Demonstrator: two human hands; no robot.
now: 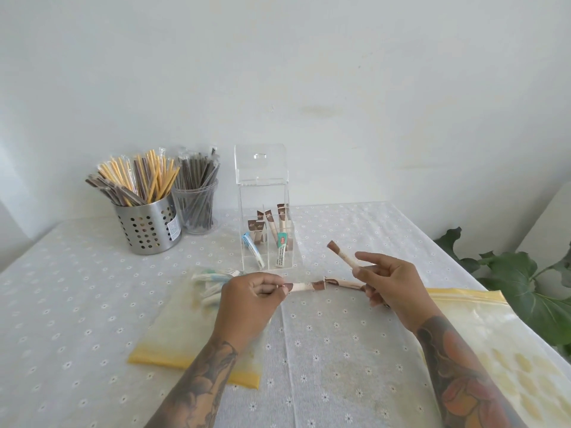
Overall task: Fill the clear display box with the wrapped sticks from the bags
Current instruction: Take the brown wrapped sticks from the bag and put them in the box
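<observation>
1. The clear display box [266, 230] stands on the table just behind the hands. Its lid is tipped up at the back.
2. Inside the box are brown and cream wrapped sticks [279, 222] standing up, and two teal and white packets [281, 251] at the front. One teal packet has red letters that look like "aro". The small print under it is too tiny to read.
3. The brown sticks have a little logo on top, but it is too blurry to read.
4. The left hand [251, 299] pinches one end of a joined pair of sticks [321, 285] with curled fingers.
5. The right hand [391, 284] holds the other end of that pair low in its fingers. It also holds a second stick [341, 254] that points up and to the left. Its first finger is stretched out.
6. The table [324, 350] has a pale cloth with small white daisies. The wall behind is plain and light.
7. A see-through bag with a yellow edge [185, 329] lies under the left arm with blue and white packets in it. Another yellow bag [500, 335] lies on the right.
8. A shiny metal pot with holes [146, 225] holds yellow and brown sticks. A sticker on it cannot be read. A clear cup [196, 206] beside it holds dark sticks.
9. Green leaves [525, 279] peek in at the right side.
</observation>
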